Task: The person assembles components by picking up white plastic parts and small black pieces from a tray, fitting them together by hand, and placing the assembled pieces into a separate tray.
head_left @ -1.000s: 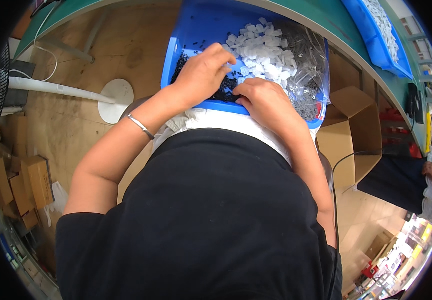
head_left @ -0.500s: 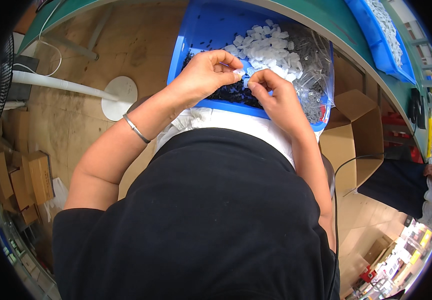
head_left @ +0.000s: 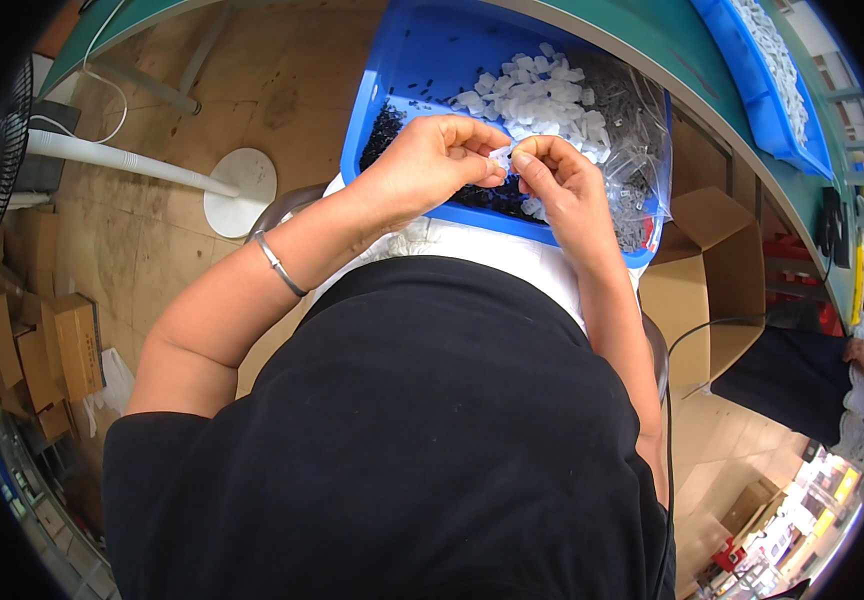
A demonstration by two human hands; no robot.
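Observation:
My left hand [head_left: 442, 165] pinches a small white translucent plastic piece [head_left: 500, 157] between thumb and fingers. Close against it, my right hand [head_left: 564, 178] is also pinched, its fingertips meeting the left hand's at the piece; whatever else they grip is too small to make out. Both hands are over a blue plastic bin [head_left: 360, 110] that rests at my lap. Inside the bin lie a heap of white translucent plastic pieces [head_left: 532, 95], many tiny black parts [head_left: 382, 135] and a clear plastic bag [head_left: 627, 140] of small grey parts.
A green table [head_left: 642, 45] edges the far side, carrying another blue bin [head_left: 777, 95] of white parts. An open cardboard box [head_left: 687, 290] stands right of my legs. At left are a white fan stand [head_left: 242, 195] and cardboard cartons [head_left: 77, 345]. Another person's hand [head_left: 860, 355] shows at far right.
Both hands have shifted slightly right, and their fingertips have come together at the white piece. Earlier there was a small gap between them, with a small pale piece at the right fingertips.

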